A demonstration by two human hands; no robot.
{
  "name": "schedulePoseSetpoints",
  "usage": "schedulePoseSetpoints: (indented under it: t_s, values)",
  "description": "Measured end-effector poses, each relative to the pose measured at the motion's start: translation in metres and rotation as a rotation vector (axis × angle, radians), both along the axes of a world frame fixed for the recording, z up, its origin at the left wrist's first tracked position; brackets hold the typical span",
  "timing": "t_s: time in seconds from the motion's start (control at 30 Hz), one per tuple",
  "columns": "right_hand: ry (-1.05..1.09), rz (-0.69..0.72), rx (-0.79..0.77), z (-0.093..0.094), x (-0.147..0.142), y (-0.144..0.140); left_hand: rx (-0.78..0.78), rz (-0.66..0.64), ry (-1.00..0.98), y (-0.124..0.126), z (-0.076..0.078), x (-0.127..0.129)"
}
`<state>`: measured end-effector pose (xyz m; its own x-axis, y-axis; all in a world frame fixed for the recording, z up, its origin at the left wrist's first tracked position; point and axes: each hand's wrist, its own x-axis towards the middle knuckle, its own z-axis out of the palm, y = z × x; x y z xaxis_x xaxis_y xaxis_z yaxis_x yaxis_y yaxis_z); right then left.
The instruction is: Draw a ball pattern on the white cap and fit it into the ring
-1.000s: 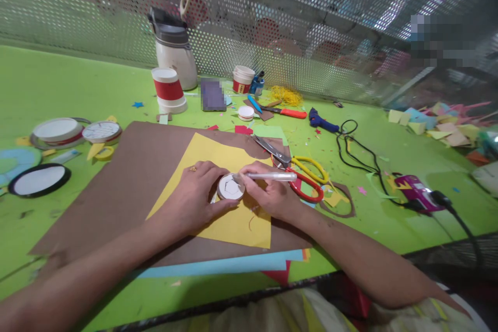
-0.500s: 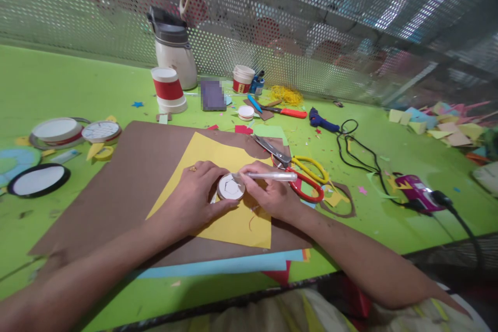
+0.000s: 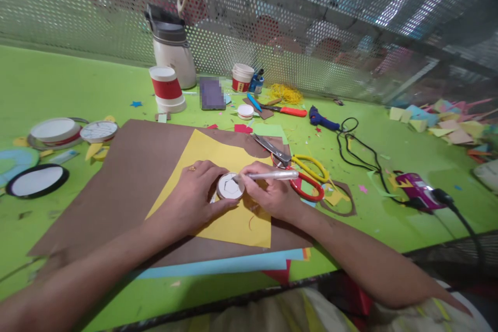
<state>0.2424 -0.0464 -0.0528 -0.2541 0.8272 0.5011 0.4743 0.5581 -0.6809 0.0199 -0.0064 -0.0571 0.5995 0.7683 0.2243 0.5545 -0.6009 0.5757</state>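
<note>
A small round white lid (image 3: pixel 230 186) lies on a yellow sheet of paper (image 3: pixel 218 158), which rests on a large brown sheet (image 3: pixel 136 166). My left hand (image 3: pixel 194 192) presses the lid down from the left, fingers curled around its rim. My right hand (image 3: pixel 270 194) grips a silver pen (image 3: pixel 272 176), whose tip touches the lid's upper right edge. A ring sits on one left finger. A pen line shows on the lid's top.
Red-handled scissors (image 3: pixel 309 189) and yellow-handled scissors (image 3: pixel 299 161) lie just right of my right hand. A purple glue gun (image 3: pixel 416 189) with black cord sits further right. Cups (image 3: pixel 167 88), a jug (image 3: pixel 173 46), round lids (image 3: pixel 54 129) and paper scraps (image 3: pixel 443 124) crowd the green table.
The pen tip has crept slightly along the lid's rim. Both hands stay in nearly the same place.
</note>
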Motion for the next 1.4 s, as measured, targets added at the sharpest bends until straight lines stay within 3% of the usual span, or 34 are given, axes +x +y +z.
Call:
schedulePoseSetpoints:
  t_s: [1.4]
  values:
    - [0.009,-0.015,-0.03,0.0024,-0.0008,-0.0017,-0.001,0.004,0.014,-0.0003,0.0022,-0.0005]
